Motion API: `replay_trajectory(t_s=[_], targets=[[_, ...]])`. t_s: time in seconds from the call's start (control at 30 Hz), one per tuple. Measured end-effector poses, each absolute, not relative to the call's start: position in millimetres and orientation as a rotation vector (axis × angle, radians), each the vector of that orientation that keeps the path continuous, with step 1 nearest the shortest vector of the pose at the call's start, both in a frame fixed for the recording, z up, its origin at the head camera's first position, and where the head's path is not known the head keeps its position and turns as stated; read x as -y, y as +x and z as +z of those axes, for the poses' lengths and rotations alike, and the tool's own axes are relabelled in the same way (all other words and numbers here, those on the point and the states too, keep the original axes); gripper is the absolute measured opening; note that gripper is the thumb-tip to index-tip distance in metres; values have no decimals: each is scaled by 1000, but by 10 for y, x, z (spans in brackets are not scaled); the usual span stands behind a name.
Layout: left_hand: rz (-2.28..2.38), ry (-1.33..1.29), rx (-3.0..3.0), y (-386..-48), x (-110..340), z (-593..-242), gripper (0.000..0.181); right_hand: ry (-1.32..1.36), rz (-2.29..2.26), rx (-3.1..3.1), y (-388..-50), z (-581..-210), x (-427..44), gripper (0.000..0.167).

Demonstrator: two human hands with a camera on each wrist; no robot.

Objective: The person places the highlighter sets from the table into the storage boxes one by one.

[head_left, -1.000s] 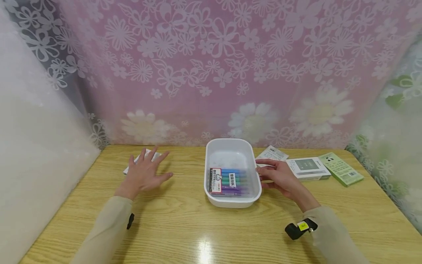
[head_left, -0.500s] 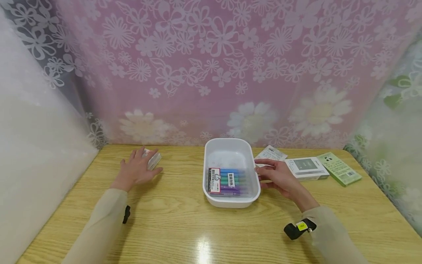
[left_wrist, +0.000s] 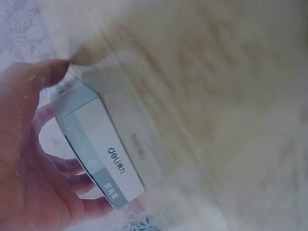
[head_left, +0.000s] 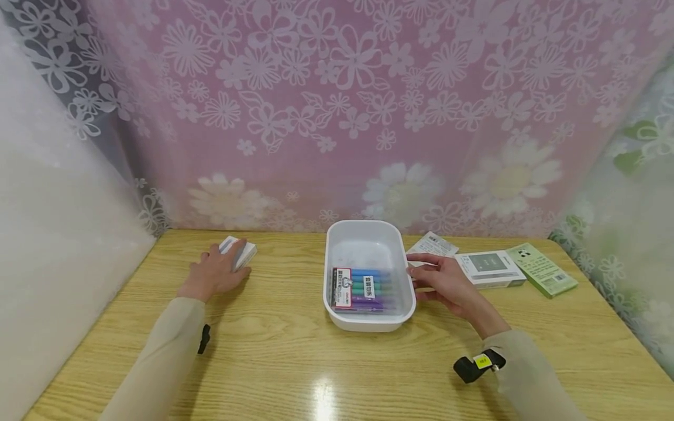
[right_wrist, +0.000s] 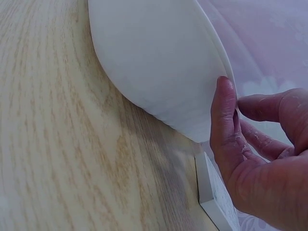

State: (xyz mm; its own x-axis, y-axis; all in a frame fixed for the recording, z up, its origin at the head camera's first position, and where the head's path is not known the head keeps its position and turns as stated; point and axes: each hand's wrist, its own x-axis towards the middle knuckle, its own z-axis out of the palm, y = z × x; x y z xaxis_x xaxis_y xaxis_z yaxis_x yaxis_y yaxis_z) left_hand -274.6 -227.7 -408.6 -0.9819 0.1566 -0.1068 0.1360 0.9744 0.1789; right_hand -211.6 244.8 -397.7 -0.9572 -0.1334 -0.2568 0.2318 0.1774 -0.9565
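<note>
In the head view, my left hand (head_left: 217, 270) is at a small white and grey box (head_left: 238, 252) on the left of the table. The left wrist view has my thumb at one end of this highlighter box (left_wrist: 103, 149) and my other fingers curled along its far side. A white plastic bin (head_left: 368, 234) stands in the middle, holding a clear pack of coloured pens (head_left: 363, 289). My right hand (head_left: 444, 283) touches the bin's right side with relaxed fingertips. In the right wrist view, thumb and index finger meet the white wall (right_wrist: 159, 62) near its rim.
Right of the bin lie a white printed packet (head_left: 434, 244), a white box with a grey-green panel (head_left: 489, 269) and a green box (head_left: 544, 270). A floral curtain (head_left: 316, 117) hangs behind the wooden table (head_left: 284, 362).
My left hand has moved a little left and down onto the highlighter box, its spread fingers closing around it. The box has turned slightly. My right hand stays at the bin.
</note>
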Motion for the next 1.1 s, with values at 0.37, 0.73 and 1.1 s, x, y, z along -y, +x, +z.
replay_trajectory(t_s=[0.37,0.73,1.1], targets=[[270,247,-3001,-2737,2254,-4004,63,118,-1844,-2170,-2113,-3970,-2448,61],[246,341,-3105,-2694,2208,-3992,63,124,-1863,-2151,-2109,-3974,-2453,60],[316,526,-3123,-2601,2134,-3918,60,130,-1860,-2168,-2110,-3971,-2437,59]])
